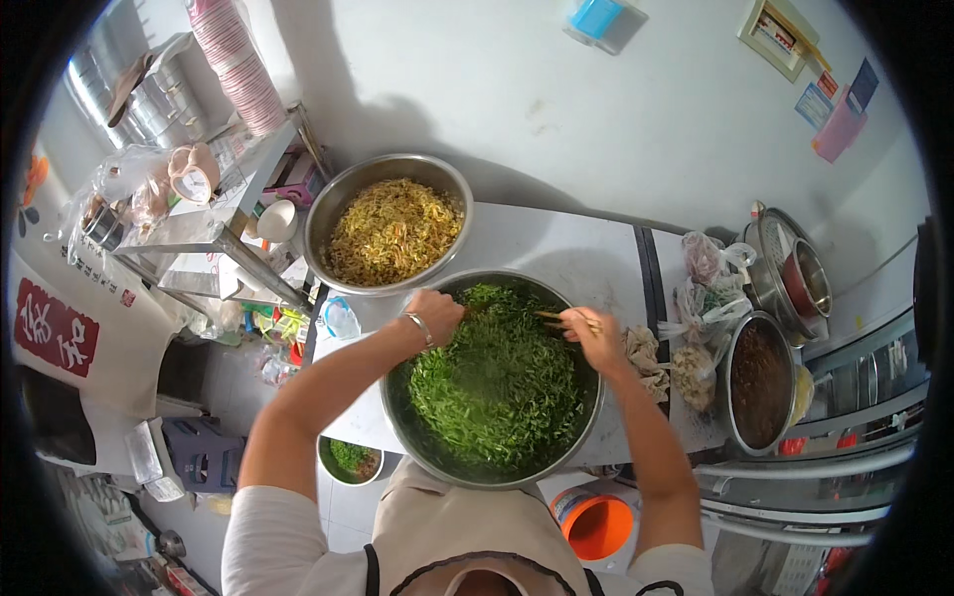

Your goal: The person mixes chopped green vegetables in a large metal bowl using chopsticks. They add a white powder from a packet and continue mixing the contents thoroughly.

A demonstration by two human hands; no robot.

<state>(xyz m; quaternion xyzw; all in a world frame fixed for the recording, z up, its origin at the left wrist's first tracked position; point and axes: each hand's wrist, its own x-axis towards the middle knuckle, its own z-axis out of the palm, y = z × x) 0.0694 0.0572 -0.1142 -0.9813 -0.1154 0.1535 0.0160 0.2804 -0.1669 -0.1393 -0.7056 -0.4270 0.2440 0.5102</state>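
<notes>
A large steel bowl (421,455) full of chopped green leafy vegetables (497,387) stands at the table's near edge, right before me. My right hand (594,338) is closed around wooden chopsticks (553,317) above the bowl's right side; they point inward over the greens. At the bowl's upper left rim is my left hand (438,317), closed, with a bracelet on its wrist. What its fingers hold is mostly hidden; a small brownish piece shows beside them. Just behind stands a second steel bowl (328,204), heaped with yellow-brown shredded food (396,236).
A metal shelf (179,233) with stacked cups (237,70) stands left. Plastic bags (701,303), a crumpled cloth (644,360) and a pot of dark brown food (760,387) lie right. Below are an orange bucket (598,523) and a bowl of chopped greens (350,459).
</notes>
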